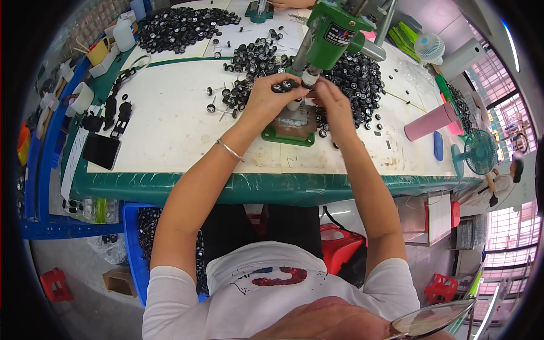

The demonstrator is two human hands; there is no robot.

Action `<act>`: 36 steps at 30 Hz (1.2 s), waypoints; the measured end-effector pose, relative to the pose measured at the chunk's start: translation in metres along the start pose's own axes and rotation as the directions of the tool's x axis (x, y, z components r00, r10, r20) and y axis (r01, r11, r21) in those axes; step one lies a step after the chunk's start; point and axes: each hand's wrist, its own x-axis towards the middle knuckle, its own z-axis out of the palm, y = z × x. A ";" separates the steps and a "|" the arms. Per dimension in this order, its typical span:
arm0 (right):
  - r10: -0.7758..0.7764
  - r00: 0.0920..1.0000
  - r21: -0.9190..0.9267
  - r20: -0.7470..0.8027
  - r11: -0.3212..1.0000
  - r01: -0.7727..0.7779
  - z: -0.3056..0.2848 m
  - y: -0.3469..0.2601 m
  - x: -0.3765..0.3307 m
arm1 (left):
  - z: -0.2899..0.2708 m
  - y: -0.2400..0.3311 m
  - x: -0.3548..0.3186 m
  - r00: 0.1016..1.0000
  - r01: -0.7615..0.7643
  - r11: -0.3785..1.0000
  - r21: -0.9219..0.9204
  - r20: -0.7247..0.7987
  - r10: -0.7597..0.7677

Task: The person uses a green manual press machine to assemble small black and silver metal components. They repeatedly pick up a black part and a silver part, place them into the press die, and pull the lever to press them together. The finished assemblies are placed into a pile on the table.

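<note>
Leftward, tabletop [175, 127] spreads to edge [122, 186]; left hand [267, 97] grips wheels [283, 86], right hand's [338, 110] hold unclear.

The tabletop [164, 113] is being viewed from close above its near edge by a head-worn fisheye camera, the lens being aimed downward and forward across it. That edge is being taken in nearly from corner to corner, and straight lines are being bowed toward the view's rim.
</note>
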 end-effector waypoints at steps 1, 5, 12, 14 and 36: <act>-0.005 1.000 0.058 -0.020 0.998 0.006 -0.008 -0.003 0.003 | 0.001 -0.001 0.002 1.000 -0.008 1.000 -0.003 0.005 0.008; -0.043 0.994 0.089 -0.103 0.995 0.052 -0.056 -0.029 0.027 | 0.002 -0.004 0.004 0.999 -0.026 1.000 0.003 -0.041 0.026; -0.219 0.974 0.273 -0.059 0.935 0.227 -0.075 -0.163 0.120 | -0.001 -0.007 0.002 0.998 -0.031 0.999 -0.032 -0.048 0.029; -0.120 0.915 0.151 -0.386 0.970 0.191 -0.064 -0.190 0.155 | 0.006 -0.001 0.003 1.000 0.028 0.999 -0.041 -0.007 -0.028; -0.536 0.801 0.256 -0.265 0.762 0.595 -0.049 -0.197 0.123 | 0.005 0.003 0.000 0.999 0.001 1.000 0.019 -0.044 0.000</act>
